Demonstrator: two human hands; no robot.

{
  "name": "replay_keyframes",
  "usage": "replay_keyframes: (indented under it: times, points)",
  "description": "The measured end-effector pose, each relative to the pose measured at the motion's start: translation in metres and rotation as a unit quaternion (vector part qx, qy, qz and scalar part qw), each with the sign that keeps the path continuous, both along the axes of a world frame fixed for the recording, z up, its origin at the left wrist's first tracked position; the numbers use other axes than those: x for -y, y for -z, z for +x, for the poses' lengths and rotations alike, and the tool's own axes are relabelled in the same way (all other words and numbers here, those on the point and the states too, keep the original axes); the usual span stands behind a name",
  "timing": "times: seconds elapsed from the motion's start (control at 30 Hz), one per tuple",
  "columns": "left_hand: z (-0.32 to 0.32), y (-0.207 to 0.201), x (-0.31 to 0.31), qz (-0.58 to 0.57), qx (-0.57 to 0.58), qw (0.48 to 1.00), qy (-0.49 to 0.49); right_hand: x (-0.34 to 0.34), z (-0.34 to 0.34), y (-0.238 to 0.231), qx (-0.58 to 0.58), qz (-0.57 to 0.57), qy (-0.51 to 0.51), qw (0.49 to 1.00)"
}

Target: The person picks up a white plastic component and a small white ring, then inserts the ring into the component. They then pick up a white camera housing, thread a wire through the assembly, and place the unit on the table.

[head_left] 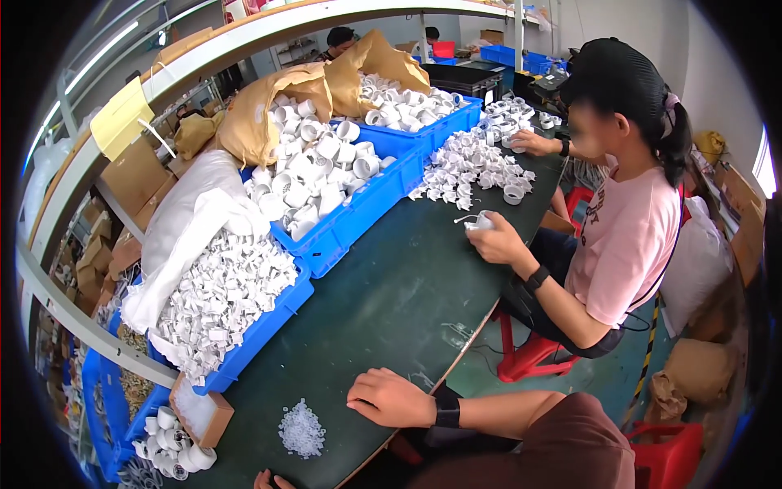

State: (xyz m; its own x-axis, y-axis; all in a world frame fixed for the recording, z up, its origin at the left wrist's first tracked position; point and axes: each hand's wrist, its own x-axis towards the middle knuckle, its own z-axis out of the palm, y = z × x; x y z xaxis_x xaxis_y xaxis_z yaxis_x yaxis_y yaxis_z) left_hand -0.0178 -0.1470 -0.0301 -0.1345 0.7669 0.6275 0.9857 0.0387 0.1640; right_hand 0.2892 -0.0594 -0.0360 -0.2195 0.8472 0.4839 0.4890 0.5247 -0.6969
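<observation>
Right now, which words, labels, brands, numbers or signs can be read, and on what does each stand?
None can be read with certainty.
Pink shirt: dark print on the front, too small and blurred to read.
Yellow card: no writing that I can make out.

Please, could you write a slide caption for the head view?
Right hand and left fingers near small translucent pieces on a green table, blue bins of white parts beyond.

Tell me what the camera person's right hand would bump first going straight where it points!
The right hand points leftward, so probably the pile of small translucent pieces, though it might only brush its edge; depth is unclear.
</observation>
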Motion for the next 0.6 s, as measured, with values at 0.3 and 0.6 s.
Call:
replay_keyframes:
  times: [0.3, 0.6]
  points:
    - [0.0082, -0.0074, -0.0009, -0.002, 0.016, 1.0, 0.006, 0.0037, -0.0007, 0.0063, 0.019, 0.028, -0.012, 0.999]
    - [0.0011, -0.0021, -0.0022, -0.022, 0.024, 0.999, -0.012, 0.0027, 0.0014, 0.0011, -0.012, 0.004, -0.043, 0.999]
